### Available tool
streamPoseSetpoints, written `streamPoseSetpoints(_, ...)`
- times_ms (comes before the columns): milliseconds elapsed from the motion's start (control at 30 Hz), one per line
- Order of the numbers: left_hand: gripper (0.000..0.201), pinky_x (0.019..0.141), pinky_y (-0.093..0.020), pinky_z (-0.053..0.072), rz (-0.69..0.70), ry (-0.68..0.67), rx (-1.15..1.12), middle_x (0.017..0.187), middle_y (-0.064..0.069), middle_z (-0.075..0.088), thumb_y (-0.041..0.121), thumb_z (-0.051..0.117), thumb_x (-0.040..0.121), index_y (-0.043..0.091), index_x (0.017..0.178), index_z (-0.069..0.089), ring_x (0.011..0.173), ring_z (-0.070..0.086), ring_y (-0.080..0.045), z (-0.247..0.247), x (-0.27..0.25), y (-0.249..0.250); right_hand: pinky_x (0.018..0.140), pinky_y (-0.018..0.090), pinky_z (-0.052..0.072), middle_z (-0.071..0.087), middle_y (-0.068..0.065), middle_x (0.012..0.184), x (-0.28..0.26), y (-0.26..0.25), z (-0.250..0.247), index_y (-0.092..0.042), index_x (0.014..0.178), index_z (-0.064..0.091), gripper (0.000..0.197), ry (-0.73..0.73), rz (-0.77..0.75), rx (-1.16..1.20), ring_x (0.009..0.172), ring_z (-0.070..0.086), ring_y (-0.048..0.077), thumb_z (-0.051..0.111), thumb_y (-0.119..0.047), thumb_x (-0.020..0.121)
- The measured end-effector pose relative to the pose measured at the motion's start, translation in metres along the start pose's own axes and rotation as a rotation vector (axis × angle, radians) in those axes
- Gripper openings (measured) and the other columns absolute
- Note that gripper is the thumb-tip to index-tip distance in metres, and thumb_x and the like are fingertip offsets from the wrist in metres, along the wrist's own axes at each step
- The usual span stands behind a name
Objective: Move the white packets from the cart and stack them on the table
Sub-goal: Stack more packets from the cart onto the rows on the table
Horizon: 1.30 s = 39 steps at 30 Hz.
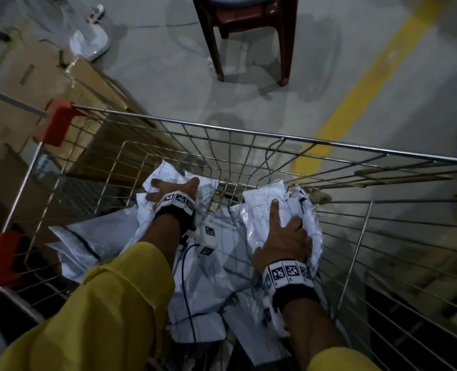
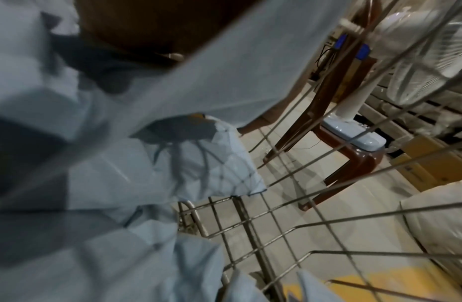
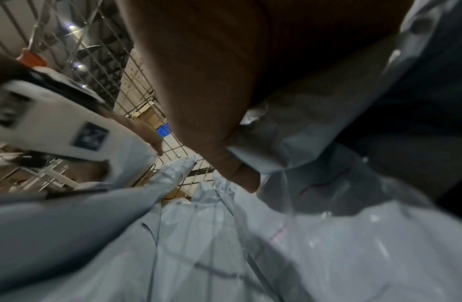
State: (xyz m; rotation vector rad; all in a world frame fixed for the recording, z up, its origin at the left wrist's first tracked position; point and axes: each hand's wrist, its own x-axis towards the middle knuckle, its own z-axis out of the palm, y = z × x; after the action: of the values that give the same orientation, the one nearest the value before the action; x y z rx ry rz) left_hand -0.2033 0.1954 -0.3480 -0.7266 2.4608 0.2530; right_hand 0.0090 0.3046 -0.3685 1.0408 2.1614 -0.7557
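Note:
Several white plastic packets [image 1: 208, 277] lie crumpled in a wire cart [image 1: 222, 127]. My left hand [image 1: 172, 191] reaches to the cart's far left; its fingers and thumb grip a white packet [image 1: 168, 171]. The left wrist view shows that packet [image 2: 250, 61] as a sheet stretched under my left hand [image 2: 147, 30]. My right hand [image 1: 283, 236] holds a crumpled packet [image 1: 262, 200] by the right wall, index finger straight along it, the other fingers curled round it. Close up, my right hand [image 3: 211, 92] presses into the glossy packet [image 3: 315, 122]. The table is out of view.
Red corner guards [image 1: 57, 124] cap the cart's left rim. Cardboard boxes [image 1: 61, 84] stand left of the cart. Beyond it, a maroon plastic chair [image 1: 248, 22] and a white fan base [image 1: 90, 45] stand on grey floor with a yellow line [image 1: 355, 95].

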Motion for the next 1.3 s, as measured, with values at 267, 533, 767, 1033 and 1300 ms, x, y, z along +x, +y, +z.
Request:
streamPoseSetpoints(267, 0.115, 0.115, -0.054, 0.032, 0.153, -0.102, -0.022, 0.162, -0.021, 0.02, 0.065, 0.069, 0.078, 0.005, 0.158, 0.013, 0.145, 0.028, -0.043, -0.062, -0.086, -0.011, 0.116, 0.051, 0.026, 0.002, 0.011, 0.165, -0.043, -0.008, -0.066, -0.032, 0.159, 0.011, 0.097, -0.033, -0.097, 0.093, 0.15, 0.013, 0.038, 0.058, -0.067, 0.082)
streamPoseSetpoints(533, 0.044, 0.098, -0.05, 0.05, 0.235, -0.18, -0.258, 0.097, -0.032, 0.057, 0.037, 0.068, 0.085, -0.004, 0.09, 0.055, 0.087, 0.058, -0.035, -0.118, -0.196, -0.052, 0.107, 0.045, 0.04, 0.003, 0.018, 0.165, -0.138, -0.019, -0.122, -0.028, 0.16, 0.01, 0.101, 0.048, -0.116, 0.287, 0.143, 0.035, 0.04, 0.065, -0.063, 0.083)
streamPoseSetpoints(767, 0.118, 0.092, -0.046, 0.047, 0.308, -0.173, -0.464, 0.154, -0.015, 0.035, 0.058, 0.067, 0.057, 0.01, 0.156, 0.025, 0.131, 0.045, -0.041, -0.164, -0.253, -0.112, 0.103, 0.044, 0.043, 0.012, 0.02, 0.163, -0.222, -0.015, -0.13, -0.025, 0.159, 0.016, 0.101, 0.131, -0.171, 0.312, 0.141, 0.037, 0.041, 0.066, -0.064, 0.08)
streamPoseSetpoints(1033, 0.1, 0.084, -0.037, 0.043, 0.319, -0.015, -0.68, 0.153, -0.015, 0.04, 0.048, 0.077, 0.07, 0.009, 0.152, 0.032, 0.126, 0.051, -0.034, -0.206, -0.297, -0.174, 0.102, 0.044, 0.042, 0.027, 0.024, 0.154, -0.297, -0.011, -0.134, -0.026, 0.156, 0.023, 0.097, 0.167, -0.273, 0.297, 0.133, 0.045, 0.041, 0.068, -0.061, 0.077)
streamPoseSetpoints(1300, 0.092, 0.093, -0.03, 0.042, 0.37, 0.233, -0.88, 0.147, -0.008, 0.05, 0.056, 0.073, 0.064, 0.016, 0.143, 0.047, 0.127, 0.053, -0.028, -0.244, -0.369, -0.245, 0.108, 0.05, 0.042, 0.018, 0.021, 0.156, -0.357, -0.017, -0.165, -0.028, 0.157, 0.014, 0.101, 0.267, -0.511, 0.197, 0.135, 0.04, 0.045, 0.068, -0.053, 0.076)
